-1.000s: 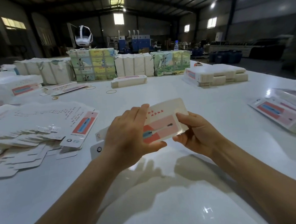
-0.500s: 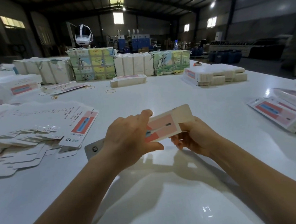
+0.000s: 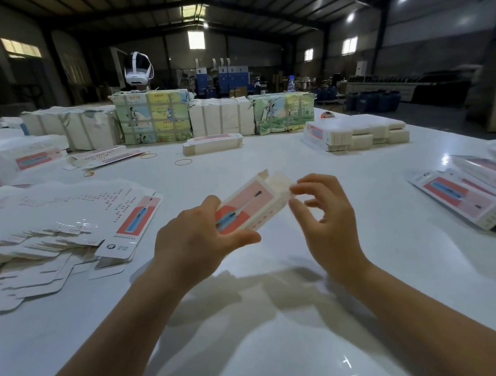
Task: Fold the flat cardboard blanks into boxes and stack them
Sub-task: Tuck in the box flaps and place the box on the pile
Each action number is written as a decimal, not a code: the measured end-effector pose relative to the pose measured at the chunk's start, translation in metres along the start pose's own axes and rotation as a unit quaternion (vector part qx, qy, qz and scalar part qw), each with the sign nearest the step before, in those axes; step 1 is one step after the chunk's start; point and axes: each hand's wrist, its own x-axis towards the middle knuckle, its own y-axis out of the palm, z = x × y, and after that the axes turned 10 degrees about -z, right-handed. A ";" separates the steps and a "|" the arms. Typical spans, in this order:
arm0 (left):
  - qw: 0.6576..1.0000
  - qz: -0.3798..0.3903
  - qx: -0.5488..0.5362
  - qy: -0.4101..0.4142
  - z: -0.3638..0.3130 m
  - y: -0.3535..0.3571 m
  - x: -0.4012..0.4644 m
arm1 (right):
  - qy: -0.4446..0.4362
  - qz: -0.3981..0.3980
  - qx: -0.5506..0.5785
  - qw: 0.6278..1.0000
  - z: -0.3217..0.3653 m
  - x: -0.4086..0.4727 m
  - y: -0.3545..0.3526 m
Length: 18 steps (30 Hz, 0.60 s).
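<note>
Surface: white desk (image 3: 279, 345), warehouse hall behind.
Surroundings: flat blanks (image 3: 69, 225) left; finished boxes (image 3: 468, 197) right; wrapped bundles (image 3: 152, 118) far edge.
Left hand (image 3: 197, 240): grips half-formed box (image 3: 250, 205) above desk centre.
Right hand (image 3: 327, 218): fingers curled, touching box's open end flap.

a white headset (image 3: 137, 67) tops wrapped bundles (image 3: 152, 116); rubber bands (image 3: 183, 162) dot the table (image 3: 279, 345).
</note>
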 end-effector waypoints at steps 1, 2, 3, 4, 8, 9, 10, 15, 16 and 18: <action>1.000 0.003 0.002 -0.001 -0.001 0.002 -0.001 | -0.005 0.010 -0.018 1.000 0.000 -0.003 0.002; 1.000 0.005 0.003 0.001 -0.002 0.004 -0.001 | 0.008 0.017 -0.022 1.000 0.000 -0.004 0.003; 1.000 0.006 0.003 0.003 -0.003 0.005 -0.002 | 0.021 0.023 -0.017 0.999 0.001 -0.006 0.004; 1.000 0.006 0.001 0.006 -0.003 0.007 -0.002 | 0.026 0.031 -0.007 0.999 0.003 -0.008 0.005; 0.999 0.003 -0.028 0.022 -0.003 0.008 -0.002 | 0.040 0.071 0.028 0.996 0.010 -0.011 0.005; 0.999 0.006 -0.038 0.029 -0.002 0.008 -0.002 | 0.038 0.084 0.026 0.995 0.011 -0.010 0.005; 0.998 0.011 -0.047 0.037 -0.001 0.008 -0.002 | 0.034 0.098 0.024 0.994 0.010 -0.009 0.004; 0.996 0.013 -0.064 0.057 0.001 0.009 -0.003 | -0.003 0.087 0.053 0.995 0.013 -0.009 0.001; 0.996 0.006 -0.064 0.055 0.001 0.009 -0.002 | 0.004 0.076 0.069 0.995 0.014 -0.010 0.002; 0.997 -0.010 -0.056 0.048 0.000 0.010 -0.002 | 0.027 0.072 0.087 0.993 0.016 -0.013 0.004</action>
